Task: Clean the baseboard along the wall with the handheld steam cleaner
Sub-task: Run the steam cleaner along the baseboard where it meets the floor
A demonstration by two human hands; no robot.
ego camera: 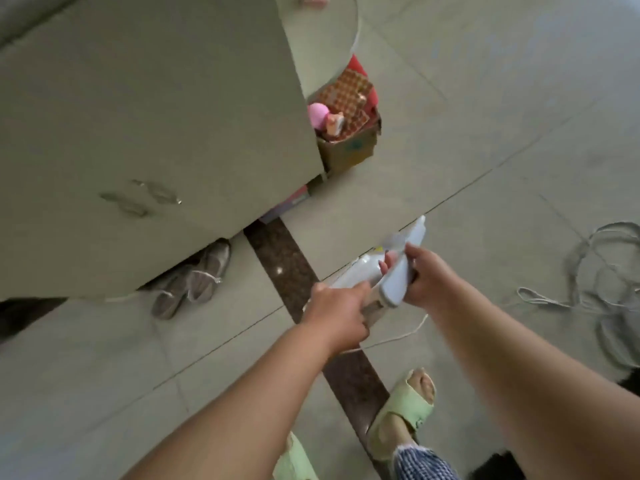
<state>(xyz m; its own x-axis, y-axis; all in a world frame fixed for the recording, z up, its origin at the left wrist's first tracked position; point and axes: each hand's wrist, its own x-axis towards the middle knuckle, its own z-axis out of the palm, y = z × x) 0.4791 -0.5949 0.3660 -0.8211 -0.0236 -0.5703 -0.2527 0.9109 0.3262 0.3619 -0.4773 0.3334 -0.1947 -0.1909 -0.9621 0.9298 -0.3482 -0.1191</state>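
- I'm seeing two bare hands, both at frame centre, gripping one white steam cleaner (388, 268) that is hanging in the air above the floor.
- Left hand (337, 313) is closing around the cleaner's rear lower end; fingers wrapped, not spread.
- Right hand (424, 278) is wrapping the handle, fingertips (386, 266) pressing on the body.
- One thin white cord (398, 337) is trailing from the cleaner down toward lower centre.
- I'm counting two green slippers (405, 410) at the bottom of the frame, one mostly cut off, and a pair of grey shoes (194, 278) lying left of centre, half under a big grey panel (145, 126) filling the upper left.
- One cardboard box (349, 147) is sitting at upper centre, holding a pink ball (318, 114), patterned sheets and small items I can't identify.
- A loose grey cable coil (602, 271) is lying at the right edge.
- Floor is showing pale tiles (485, 116) with one dark speckled strip (287, 265) running diagonally beneath the hands.
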